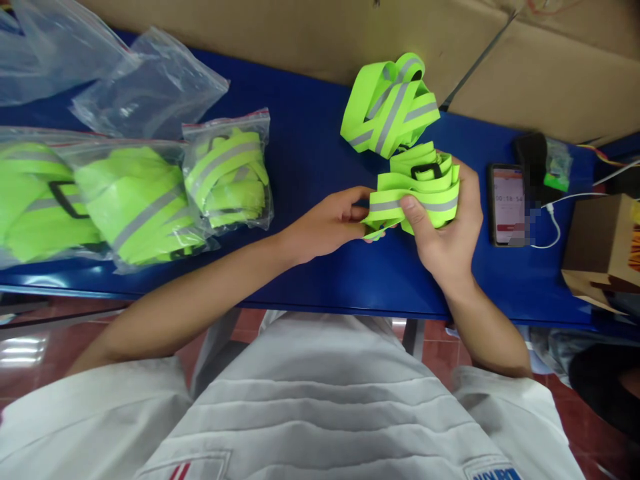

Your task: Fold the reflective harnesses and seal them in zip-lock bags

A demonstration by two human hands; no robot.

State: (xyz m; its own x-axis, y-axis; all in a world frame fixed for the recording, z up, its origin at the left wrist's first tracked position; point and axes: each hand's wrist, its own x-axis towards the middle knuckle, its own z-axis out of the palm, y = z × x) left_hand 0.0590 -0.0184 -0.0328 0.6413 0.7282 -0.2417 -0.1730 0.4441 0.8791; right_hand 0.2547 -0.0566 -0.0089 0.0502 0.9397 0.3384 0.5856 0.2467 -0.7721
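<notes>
Both my hands hold a folded neon-green reflective strap (420, 190) with grey stripes and a black buckle, just above the blue table (310, 153). My right hand (445, 230) wraps the bundle, thumb pressed on its front. My left hand (327, 223) pinches the bundle's left end. A loose length of the same strap (390, 107) trails away toward the back of the table.
Three zip bags packed with folded green straps (227, 173) (140, 207) (35, 200) lie at the left, with empty clear bags (150, 87) behind them. A phone (507, 203) with a white cable, a black object and a cardboard box (600, 243) sit at the right. Cardboard stands behind the table.
</notes>
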